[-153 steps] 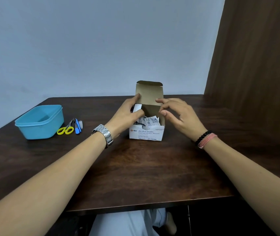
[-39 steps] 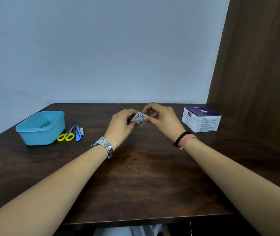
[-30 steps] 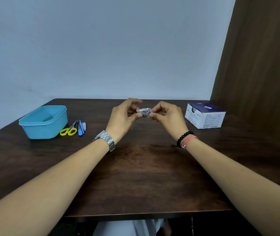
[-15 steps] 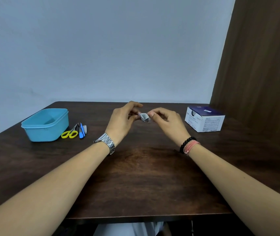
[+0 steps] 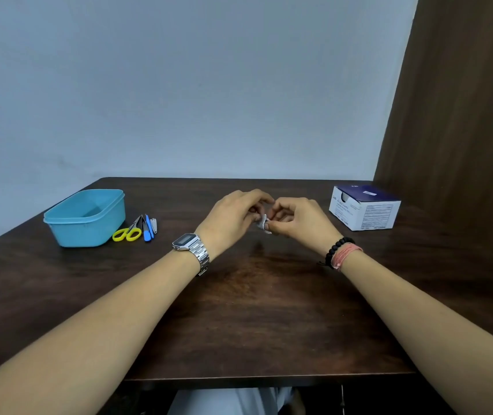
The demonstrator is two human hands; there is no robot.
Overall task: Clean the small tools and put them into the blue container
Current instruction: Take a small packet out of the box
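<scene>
Pinching a small white packet [image 5: 263, 223] between them, the left hand [image 5: 233, 218] and the right hand [image 5: 297, 220] meet above the middle of the bench [image 5: 251, 310], fingers curled. Each grip is closed on the packet, which looks crumpled and papery; whether it is torn open is too small to tell. The left wrist wears a silver metal watch [image 5: 189, 245] with a link band and a rectangular face. The right wrist wears a black bead bracelet [image 5: 335, 248] just beside a pink cord band [image 5: 347, 255].

The bench is dark brown wood with a visible grain and a slight sheen, its near edge straight. To the left stands the blue container [image 5: 84, 218], a smooth plastic tub, rectangular with rounded corners and a raised rim, open at the top. Just beside its right wall lie the small tools in a close row: scissors [image 5: 129, 232] with round yellow handle loops and thin metal blades pointing away, a slim blue-handled tool [image 5: 148, 227], and a small metal nail clipper [image 5: 154, 225]. They lie on the wood, outside the tub.

Near the right rear corner sits a cardboard box [image 5: 365, 211], white on the sides with fine print, dark blue on top, its lid closed. Behind it rises a brown wood-grain panel [image 5: 461, 115], and a plain pale wall [image 5: 179, 85] backs the bench.
</scene>
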